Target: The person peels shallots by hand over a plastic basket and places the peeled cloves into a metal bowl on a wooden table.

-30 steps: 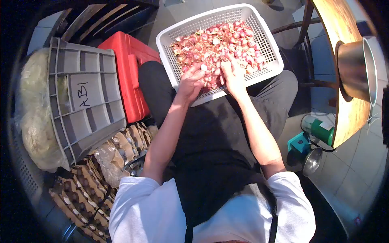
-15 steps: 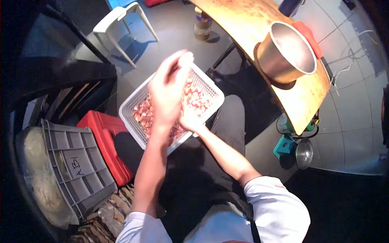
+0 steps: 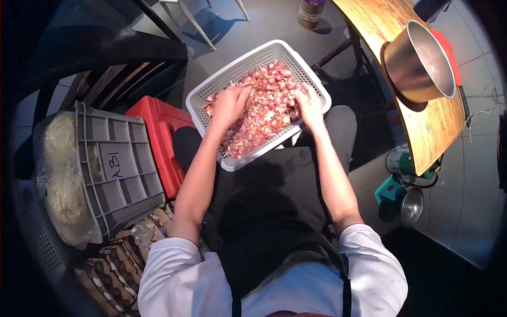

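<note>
A white plastic basket [image 3: 205,84] with slotted walls rests tilted across my lap. Small red shallots [image 3: 266,105] fill it, with loose papery skins and roots among them. My left hand [image 3: 231,105] is in the left part of the heap, fingers bent down and their tips hidden from view. At the right inner side, my right hand [image 3: 308,105] curls its fingers around shallots near the basket wall. Both hands are inside the rim and apart from each other.
On the wooden table [image 3: 369,18] at right stands a steel pot [image 3: 409,68]. A red case [image 3: 158,132] and a grey crate marked ABI [image 3: 121,174] are at my left. A teal scale [image 3: 390,190] with a metal pan sits at lower right. A white chair [image 3: 195,24] is ahead.
My hands were together above the basket, one blurred; now they are apart and down among the shallots. The view has shifted, so the basket appears further right.
</note>
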{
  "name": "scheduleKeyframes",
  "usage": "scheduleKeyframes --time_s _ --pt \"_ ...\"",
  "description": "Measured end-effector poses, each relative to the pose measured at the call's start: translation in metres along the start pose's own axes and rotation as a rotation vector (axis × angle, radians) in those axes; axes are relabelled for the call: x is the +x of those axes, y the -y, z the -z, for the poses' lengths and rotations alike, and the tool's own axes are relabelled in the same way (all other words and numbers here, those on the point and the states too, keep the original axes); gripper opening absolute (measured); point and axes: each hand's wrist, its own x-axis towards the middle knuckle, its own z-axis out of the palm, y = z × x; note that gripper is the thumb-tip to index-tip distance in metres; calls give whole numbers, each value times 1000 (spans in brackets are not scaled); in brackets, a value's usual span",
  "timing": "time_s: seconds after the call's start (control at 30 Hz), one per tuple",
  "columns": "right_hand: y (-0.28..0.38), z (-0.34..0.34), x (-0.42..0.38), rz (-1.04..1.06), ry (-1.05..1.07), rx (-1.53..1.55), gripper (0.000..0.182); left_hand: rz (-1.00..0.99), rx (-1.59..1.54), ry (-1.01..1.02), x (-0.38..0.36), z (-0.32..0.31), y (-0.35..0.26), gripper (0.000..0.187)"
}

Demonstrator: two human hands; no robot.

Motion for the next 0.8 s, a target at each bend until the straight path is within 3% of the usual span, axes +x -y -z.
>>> scheduleKeyframes --time_s 0.07,0.1,0.17,0.2,0.3,0.33,0.43,0.47,0.57,0.67,0.8 --pt "0 12 10 81 -47 -233 60 -33 -8 83 -50 -20 32 23" --pt "-3 16 13 7 -34 -209 60 -47 -42 118 -71 -33 44 23" --pt "-38 26 35 200 -90 -493 63 -295 56 -54 -107 -57 68 24" --pt "2 13 13 -5 -27 -367 65 -285 220 -32 -114 -51 57 25" --pt "-21 11 16 353 -103 -713 65 180 239 313 -98 -40 51 26" --pt "-3 4 6 239 -61 -722 60 214 180 298 -92 -34 44 26" --pt "-4 0 3 275 -52 -737 57 36 0 -116 -69 -40 29 23" --pt "-3 -1 2 256 -59 -722 53 23 -115 -160 -58 -44 23 20" --pt "8 -4 -4 300 -75 -649 51 222 -17 255 -26 -55 8 23" --pt "-10 2 1 416 -133 -698 51 64 276 287 -16 -98 16 30" --pt "-5 4 -1 340 -108 -636 53 123 378 349 -26 -121 14 45"
